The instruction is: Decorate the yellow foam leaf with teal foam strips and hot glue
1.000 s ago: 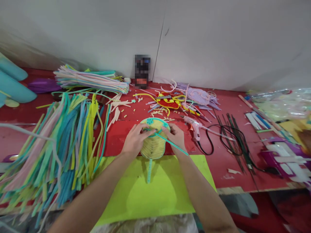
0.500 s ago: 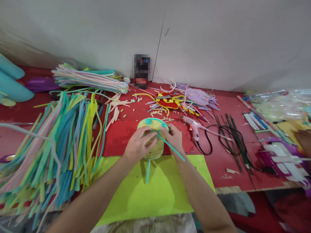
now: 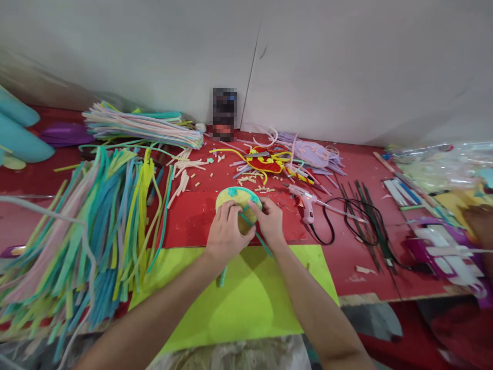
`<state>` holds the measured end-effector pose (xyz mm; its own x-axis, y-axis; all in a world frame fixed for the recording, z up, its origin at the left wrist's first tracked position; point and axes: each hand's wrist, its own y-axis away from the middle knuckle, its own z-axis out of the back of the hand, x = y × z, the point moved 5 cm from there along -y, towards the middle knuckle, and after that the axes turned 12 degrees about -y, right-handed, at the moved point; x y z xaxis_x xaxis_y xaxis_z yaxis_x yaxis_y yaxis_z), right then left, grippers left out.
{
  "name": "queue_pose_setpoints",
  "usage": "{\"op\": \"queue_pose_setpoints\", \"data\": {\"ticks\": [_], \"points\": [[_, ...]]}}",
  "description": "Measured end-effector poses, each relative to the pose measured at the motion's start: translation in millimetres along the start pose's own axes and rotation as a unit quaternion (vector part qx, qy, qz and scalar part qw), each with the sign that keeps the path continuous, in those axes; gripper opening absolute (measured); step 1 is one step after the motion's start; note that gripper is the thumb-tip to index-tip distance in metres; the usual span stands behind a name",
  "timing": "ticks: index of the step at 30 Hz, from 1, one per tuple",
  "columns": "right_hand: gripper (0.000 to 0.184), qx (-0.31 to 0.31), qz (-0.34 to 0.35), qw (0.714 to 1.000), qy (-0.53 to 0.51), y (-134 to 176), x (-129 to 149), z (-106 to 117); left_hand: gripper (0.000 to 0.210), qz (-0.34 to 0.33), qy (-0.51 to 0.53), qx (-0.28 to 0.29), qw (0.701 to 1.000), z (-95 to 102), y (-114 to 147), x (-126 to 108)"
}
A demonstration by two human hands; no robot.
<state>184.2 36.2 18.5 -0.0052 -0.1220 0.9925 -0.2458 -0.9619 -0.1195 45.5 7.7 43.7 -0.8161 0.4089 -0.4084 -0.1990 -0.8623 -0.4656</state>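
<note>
A rounded yellow craft piece (image 3: 242,195) with a teal rim and small teal decorations is held over the work surface. My left hand (image 3: 227,231) is closed around its near side, covering much of it. A short teal stem (image 3: 222,277) sticks out below that hand. At the piece's right edge, my right hand (image 3: 270,222) pinches a teal pipe cleaner (image 3: 263,243), whose loose end hangs down beside the wrist. The fingertips of both hands are close together, and the exact contact between pipe cleaner and piece is partly hidden.
Beneath my forearms lies a lime-green sheet (image 3: 246,303). A pink glue gun (image 3: 308,203) with a black cord rests at right. Bundled pipe cleaners (image 3: 92,221) cover the left side. A purple device (image 3: 442,252) stands far right, near another person's hand (image 3: 479,223).
The craft piece has tilted, and its stem has swung left and toward me. My left hand now covers more of its lower part. The pipe cleaner's loose end points more steeply down.
</note>
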Motion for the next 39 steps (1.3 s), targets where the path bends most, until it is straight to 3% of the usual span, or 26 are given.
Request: {"op": "queue_pose_setpoints", "data": {"ticks": [7, 14, 21, 24, 30, 39], "points": [[0.031, 0.004, -0.029, 0.999, -0.015, -4.6, -13.0, 1.9, 0.048, 0.038, 0.061, 0.050, 0.996, -3.8, 2.1, 2.1], [0.033, 0.014, -0.052, 0.998, -0.025, -6.7, -23.6, 0.1, 0.046, 0.073, 0.086, 0.120, 0.986, -2.6, 9.2, 15.8], [0.034, 0.123, -0.086, 0.989, -0.013, -24.2, -26.4, -17.4, 0.052, 0.032, 0.036, 0.135, 0.990, -4.0, 18.3, 18.0], [0.038, 0.144, -0.090, 0.986, 0.001, -30.8, -27.2, -24.5, 0.053, 0.026, -0.001, 0.126, 0.992, -2.3, 21.0, 18.9], [0.039, 0.113, -0.083, 0.990, 0.033, -25.6, -23.5, -24.3, 0.047, 0.006, -0.067, 0.107, 0.992, 3.6, 24.0, 15.7], [0.031, 0.068, -0.036, 0.989, 0.123, -22.3, -15.2, -19.4, 0.041, -0.029, -0.093, 0.126, 0.987, 7.5, 18.8, 8.7]]}}
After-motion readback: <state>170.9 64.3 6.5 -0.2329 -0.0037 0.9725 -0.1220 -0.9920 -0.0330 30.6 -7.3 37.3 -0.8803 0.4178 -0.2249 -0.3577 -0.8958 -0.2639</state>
